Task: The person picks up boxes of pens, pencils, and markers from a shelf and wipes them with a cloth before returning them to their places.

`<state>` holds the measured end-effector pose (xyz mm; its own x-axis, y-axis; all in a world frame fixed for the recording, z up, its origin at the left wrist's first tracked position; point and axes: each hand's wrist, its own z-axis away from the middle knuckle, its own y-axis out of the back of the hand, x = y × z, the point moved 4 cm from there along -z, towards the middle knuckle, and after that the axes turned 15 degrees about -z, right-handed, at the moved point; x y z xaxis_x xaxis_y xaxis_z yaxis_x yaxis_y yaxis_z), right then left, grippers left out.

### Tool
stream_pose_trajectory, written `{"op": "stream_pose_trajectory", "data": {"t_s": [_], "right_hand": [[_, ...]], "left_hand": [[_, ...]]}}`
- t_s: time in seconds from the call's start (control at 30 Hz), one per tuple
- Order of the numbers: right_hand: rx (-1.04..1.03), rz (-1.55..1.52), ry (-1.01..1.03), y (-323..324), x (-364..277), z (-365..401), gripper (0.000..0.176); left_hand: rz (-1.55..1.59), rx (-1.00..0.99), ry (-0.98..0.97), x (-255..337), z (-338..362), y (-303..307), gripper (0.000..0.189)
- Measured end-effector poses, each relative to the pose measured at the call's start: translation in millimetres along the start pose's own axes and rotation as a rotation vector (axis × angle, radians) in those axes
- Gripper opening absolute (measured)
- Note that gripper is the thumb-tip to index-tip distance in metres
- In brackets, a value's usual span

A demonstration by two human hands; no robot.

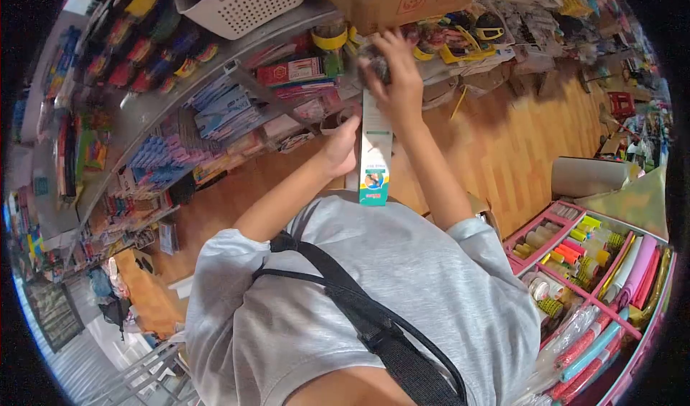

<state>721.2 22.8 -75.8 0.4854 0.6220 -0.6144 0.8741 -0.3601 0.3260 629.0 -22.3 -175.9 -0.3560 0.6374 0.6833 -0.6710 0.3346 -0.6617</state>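
Observation:
A long, narrow white-and-green box (374,163) stands out in front of my chest, its printed end towards me. My left hand (343,147) grips it from the left side, thumb along the edge and the other fingers mostly hidden. Above the box's far end, my right hand (397,79) is curled round a dark, roundish thing (375,66), too blurred to name. That hand is close to the shelf edge, just below a cardboard box (402,3).
A white perforated basket (248,7) and yellow tape rolls (329,38) sit on the shelf ahead. Lower shelves hold packaged stationery (226,107). To my right is a pink divided rack (629,323) with tapes and wrapping rolls. Wooden floor (517,147) shows between.

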Motion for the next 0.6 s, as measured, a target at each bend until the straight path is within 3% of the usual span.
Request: {"op": "stream_pose_trajectory", "data": {"t_s": [0.1,0.23,0.33,0.37,0.43,0.5,0.53,0.6], "right_hand": [[0.047,0.036,-0.027,-2.7,-3.8,5.6,0.039],[-0.193,-0.068,-0.111,-22.0,-44.2,45.5,0.061],[-0.328,-0.160,-0.230,-36.4,-72.0,95.3,0.066],[-0.363,-0.189,-0.263,-38.4,-83.5,109.1,0.067],[-0.379,-0.180,-0.299,-37.9,-104.5,127.0,0.067],[-0.274,-0.131,-0.364,-37.5,-111.2,144.2,0.063],[-0.105,-0.212,-0.415,-40.5,-107.8,148.8,0.059],[0.183,-0.463,-0.763,-42.7,-101.4,155.5,0.056]], "left_hand": [[-0.034,-0.065,0.054,-1.8,14.4,1.6,0.047],[-0.027,0.109,0.028,8.7,27.8,15.0,0.052],[0.058,0.017,0.083,26.3,33.9,35.6,0.056],[-0.142,0.087,-0.028,30.9,30.4,48.8,0.056],[-0.057,0.076,-0.160,47.5,38.7,45.1,0.055],[-0.063,0.021,-0.180,52.2,45.7,50.3,0.055],[-0.088,-0.005,-0.191,54.4,50.4,49.7,0.056],[-0.113,-0.043,-0.214,55.0,56.2,53.5,0.055]]}}
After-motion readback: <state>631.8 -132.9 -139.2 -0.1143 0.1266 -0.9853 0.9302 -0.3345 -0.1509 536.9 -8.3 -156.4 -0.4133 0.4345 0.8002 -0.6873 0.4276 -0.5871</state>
